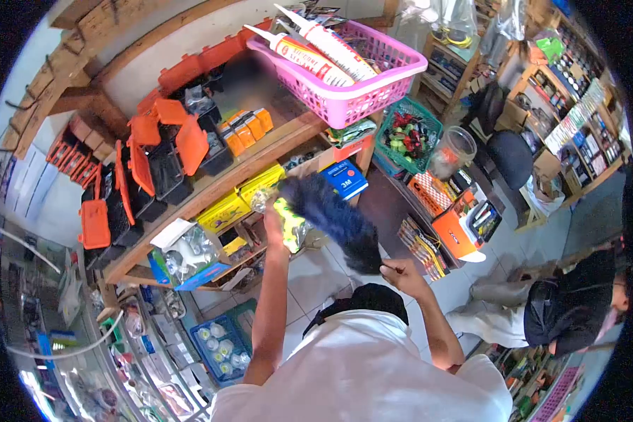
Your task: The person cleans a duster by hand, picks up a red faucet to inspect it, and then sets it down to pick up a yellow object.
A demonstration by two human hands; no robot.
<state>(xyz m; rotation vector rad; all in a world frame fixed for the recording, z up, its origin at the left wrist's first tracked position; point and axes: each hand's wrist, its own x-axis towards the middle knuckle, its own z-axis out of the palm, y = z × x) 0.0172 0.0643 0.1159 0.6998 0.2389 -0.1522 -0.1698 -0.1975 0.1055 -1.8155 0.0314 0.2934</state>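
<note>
My right hand [404, 276] is closed on the handle end of a dark blue-black feather duster [337, 218]. Its fluffy head slants up and left, over the front of the shelf. My left hand [273, 224] is raised in front of the lower shelf, fingers closed round a clear plastic packet with bright yellow-green contents [290, 228]. The duster's far end overlaps the top of this packet in the view. Just behind them sit yellow boxes [243, 197] and a blue 3M box [344, 180].
A pink basket [373, 95] with silicone sealant tubes [313, 60] stands on the wooden shelf, near black bins with orange lids [144, 162]. Right of it are a green basket [408, 133] and an orange box [464, 225]. Another person [563, 306] is at the right. A blue crate [243, 323] stands low at left.
</note>
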